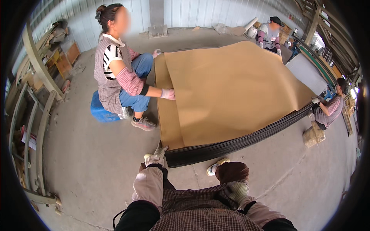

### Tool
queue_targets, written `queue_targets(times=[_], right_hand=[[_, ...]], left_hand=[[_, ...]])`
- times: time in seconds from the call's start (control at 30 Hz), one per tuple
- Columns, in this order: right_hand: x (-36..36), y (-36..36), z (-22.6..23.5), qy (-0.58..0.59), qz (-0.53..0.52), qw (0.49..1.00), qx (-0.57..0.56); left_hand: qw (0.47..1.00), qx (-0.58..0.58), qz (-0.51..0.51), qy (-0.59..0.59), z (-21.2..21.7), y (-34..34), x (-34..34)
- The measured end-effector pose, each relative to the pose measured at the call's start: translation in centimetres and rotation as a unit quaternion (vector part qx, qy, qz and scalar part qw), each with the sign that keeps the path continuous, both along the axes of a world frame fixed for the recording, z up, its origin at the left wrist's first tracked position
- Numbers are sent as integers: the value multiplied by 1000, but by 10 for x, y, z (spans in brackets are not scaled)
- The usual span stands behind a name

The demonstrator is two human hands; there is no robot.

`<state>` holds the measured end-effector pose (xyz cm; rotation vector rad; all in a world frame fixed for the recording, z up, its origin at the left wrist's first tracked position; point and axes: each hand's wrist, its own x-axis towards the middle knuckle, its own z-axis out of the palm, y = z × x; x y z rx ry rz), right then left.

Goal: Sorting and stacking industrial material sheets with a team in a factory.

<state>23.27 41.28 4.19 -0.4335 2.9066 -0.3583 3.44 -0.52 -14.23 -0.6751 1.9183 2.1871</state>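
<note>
A large stack of thin sheets point(216, 150), dark along its edges, lies low in front of me. Its top is a broad tan sheet point(231, 92), bowed upward and shifted right, so a strip of another tan sheet point(168, 127) shows along the left. My left hand point(156, 156), in a pale work glove, is closed on the near left corner of that lower sheet. My right hand point(237, 191), also gloved, rests by my knee, away from the stack; its fingers are mostly hidden. A co-worker's gloved hand point(168, 94) is at the top sheet's left edge.
A co-worker point(115, 73) sits at the left on a blue stool point(101, 109). Another co-worker point(269, 34) is at the far right corner, and a third person point(331, 106) touches the right corner. Metal racks point(31, 134) stand at the left.
</note>
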Motion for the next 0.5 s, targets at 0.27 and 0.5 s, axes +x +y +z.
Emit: queue_targets(times=[0.27,0.5], right_hand=[[1,7,-13,0,-1,1000,17],[-2,0,-14,9,16,1000,-20]], left_hand=[[987,-75,101,97,25,12,-7],[993,-49,79,75,35,-1,5]])
